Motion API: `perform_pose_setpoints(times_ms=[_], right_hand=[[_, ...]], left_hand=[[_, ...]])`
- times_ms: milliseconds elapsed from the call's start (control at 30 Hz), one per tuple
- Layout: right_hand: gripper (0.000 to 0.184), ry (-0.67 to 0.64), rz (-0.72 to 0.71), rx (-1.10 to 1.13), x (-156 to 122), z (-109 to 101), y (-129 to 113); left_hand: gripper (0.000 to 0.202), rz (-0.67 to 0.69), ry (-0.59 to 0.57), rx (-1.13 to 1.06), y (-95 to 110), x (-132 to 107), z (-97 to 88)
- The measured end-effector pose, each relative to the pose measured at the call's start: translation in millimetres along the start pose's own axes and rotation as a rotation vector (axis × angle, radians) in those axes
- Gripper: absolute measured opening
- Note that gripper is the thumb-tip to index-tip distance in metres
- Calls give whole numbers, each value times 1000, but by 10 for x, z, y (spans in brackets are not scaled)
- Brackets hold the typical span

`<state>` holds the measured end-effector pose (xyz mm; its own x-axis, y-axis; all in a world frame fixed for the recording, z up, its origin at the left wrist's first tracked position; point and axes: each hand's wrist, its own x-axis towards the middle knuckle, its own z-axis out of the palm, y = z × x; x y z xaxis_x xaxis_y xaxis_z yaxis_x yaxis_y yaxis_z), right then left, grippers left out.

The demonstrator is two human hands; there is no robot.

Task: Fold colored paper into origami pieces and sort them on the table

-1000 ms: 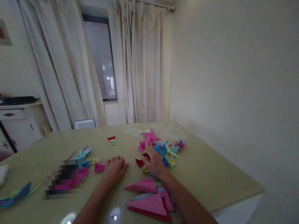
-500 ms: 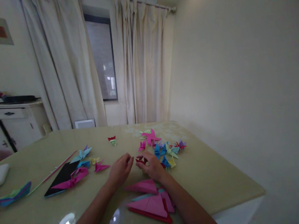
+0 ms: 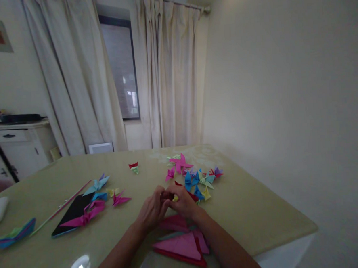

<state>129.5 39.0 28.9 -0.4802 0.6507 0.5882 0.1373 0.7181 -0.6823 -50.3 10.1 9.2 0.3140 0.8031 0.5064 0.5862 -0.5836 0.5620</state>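
Observation:
My left hand (image 3: 152, 211) and my right hand (image 3: 183, 203) meet fingertip to fingertip just above the table (image 3: 256, 214), both pinched on a small folded paper piece (image 3: 174, 197) that shows red and yellow between the fingers. Directly below my wrists lies a stack of pink and red folded paper triangles (image 3: 181, 245). Beyond my right hand sits a cluster of small origami pieces (image 3: 196, 177) in blue, pink, yellow and green.
A black phone (image 3: 70, 213) lies at the left with a pink origami piece (image 3: 87, 214) on it, a thin pink stick (image 3: 62, 206) beside it. More origami lies around: light blue (image 3: 95, 183), magenta (image 3: 120, 199), red (image 3: 133, 165). Behind stand curtains and a white cabinet (image 3: 13, 148).
My left hand left the tabletop and moved right to join my right hand. Both rose slightly and now pinch the small paper piece together.

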Motion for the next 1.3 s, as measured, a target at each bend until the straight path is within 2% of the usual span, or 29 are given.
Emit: perform_pose_setpoints(times_ms=[133,233,300,400,467,533,600,700,867,1000,1100,1300], right_hand=[[48,-37,15,6,2,10,6],[35,33,100,-11,17,-49,10],[25,139,152,-39,27,-126,36],[19,296,202,-111,28,-249,116],[17,358,238,-173,21,-298,179],[15,377,270,-223,14,-309,227],[14,368,291,-250,11,-289,247],[14,339,301,-286,14,-240,237],[12,303,287,-320,15,-199,225],[13,308,321,-368,18,-200,228],[14,300,378,-423,26,-197,205],[15,197,458,-583,21,-171,168]], left_hand=[[30,42,-9,42,-39,-1,-6],[33,-5,89,106,-112,56,-98],[35,-89,263,205,-191,107,-240],[38,-289,506,509,-325,135,-531],[41,-433,523,717,-410,100,-704],[44,-533,466,811,-492,43,-808],[45,-568,381,796,-577,-3,-832],[43,-562,293,734,-710,-19,-763],[44,-523,261,600,-880,8,-600],[53,-453,248,403,-928,22,-533],[60,-401,290,266,-889,48,-537],[59,-333,491,70,-661,116,-617]])
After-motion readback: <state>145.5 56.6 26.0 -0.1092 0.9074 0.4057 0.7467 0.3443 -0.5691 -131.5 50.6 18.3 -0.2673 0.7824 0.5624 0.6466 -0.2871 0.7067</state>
